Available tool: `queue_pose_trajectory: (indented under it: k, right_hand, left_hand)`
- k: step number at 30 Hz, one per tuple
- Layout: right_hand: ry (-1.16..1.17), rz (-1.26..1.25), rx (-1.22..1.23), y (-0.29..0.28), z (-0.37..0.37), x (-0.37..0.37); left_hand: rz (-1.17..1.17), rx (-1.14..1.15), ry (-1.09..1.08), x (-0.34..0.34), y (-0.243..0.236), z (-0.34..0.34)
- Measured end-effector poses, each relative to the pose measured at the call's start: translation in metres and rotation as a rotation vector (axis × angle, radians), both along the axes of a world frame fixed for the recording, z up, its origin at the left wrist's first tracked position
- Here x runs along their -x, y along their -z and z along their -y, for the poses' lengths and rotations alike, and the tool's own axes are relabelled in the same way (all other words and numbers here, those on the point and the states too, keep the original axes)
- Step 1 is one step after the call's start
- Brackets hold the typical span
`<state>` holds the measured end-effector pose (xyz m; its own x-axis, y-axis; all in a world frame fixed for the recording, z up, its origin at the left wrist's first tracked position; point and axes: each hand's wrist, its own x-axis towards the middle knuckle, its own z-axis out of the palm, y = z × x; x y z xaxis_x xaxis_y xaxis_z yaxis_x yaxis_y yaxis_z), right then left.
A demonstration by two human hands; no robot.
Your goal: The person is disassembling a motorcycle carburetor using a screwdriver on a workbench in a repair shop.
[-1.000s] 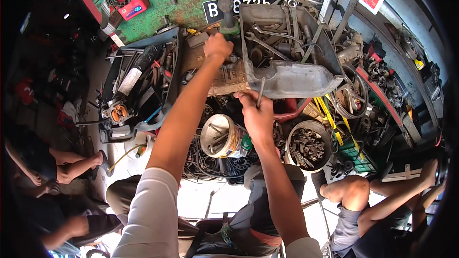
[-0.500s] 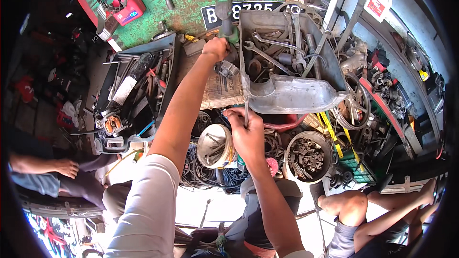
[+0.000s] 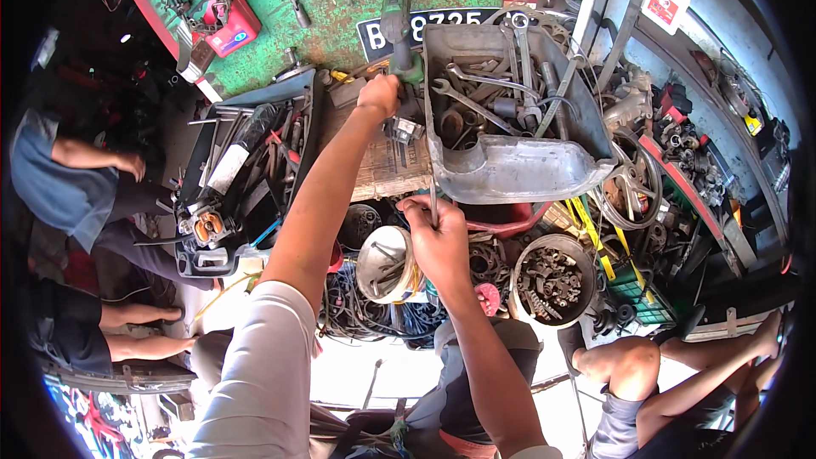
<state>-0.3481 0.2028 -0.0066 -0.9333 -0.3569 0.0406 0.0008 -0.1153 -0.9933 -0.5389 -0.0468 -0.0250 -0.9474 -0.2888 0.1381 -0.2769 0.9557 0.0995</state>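
My left hand (image 3: 380,97) is closed in a fist beside the lower end of a green and black cordless power tool (image 3: 396,21); what its fingers grip is hidden. Just to the right of that fist a small metal clamp-like part (image 3: 404,129) lies on a worn wooden block (image 3: 391,168). Fingers of my right hand (image 3: 440,242) are wrapped round a thin metal rod (image 3: 434,202), which points up toward the near left corner of a grey metal tray (image 3: 535,172). Below and left of this hand, a white tub (image 3: 384,263) tilts with metal pins inside.
Wrenches (image 3: 484,106) and sockets fill the grey tray. A dark toolbox (image 3: 293,89) stands left, a bucket of metal bits (image 3: 552,280) right. Behind is a green metal surface (image 3: 340,17). Co-workers are near: one in a blue shirt (image 3: 64,178) left, bare knees (image 3: 625,361) right.
Both my hands hold nearly the same places. On the left, the person in blue has risen higher into view, and another person's legs now show below. The whole view has shifted slightly.
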Motion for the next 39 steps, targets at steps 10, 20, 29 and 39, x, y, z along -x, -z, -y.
queue_pose_trajectory:
  k: [10, 20, 29, 39]
  right_hand:
    - [-0.007, 0.006, -0.047, 0.0, 0.002, 0.001]
    - [-0.007, 0.002, -0.067, -0.001, 0.006, -0.001]
    - [-0.026, -0.008, -0.066, 0.005, 0.008, 0.0]
    - [-0.031, 0.0, -0.081, 0.005, 0.008, 0.0]
  left_hand:
    - [-0.107, -0.161, -0.066, -0.009, 0.002, -0.001]
    - [-0.002, -0.015, 0.113, -0.009, 0.001, 0.012]
    - [0.138, -0.515, 0.286, -0.015, -0.025, 0.002]
    - [0.457, -0.249, 0.439, -0.044, -0.058, -0.02]
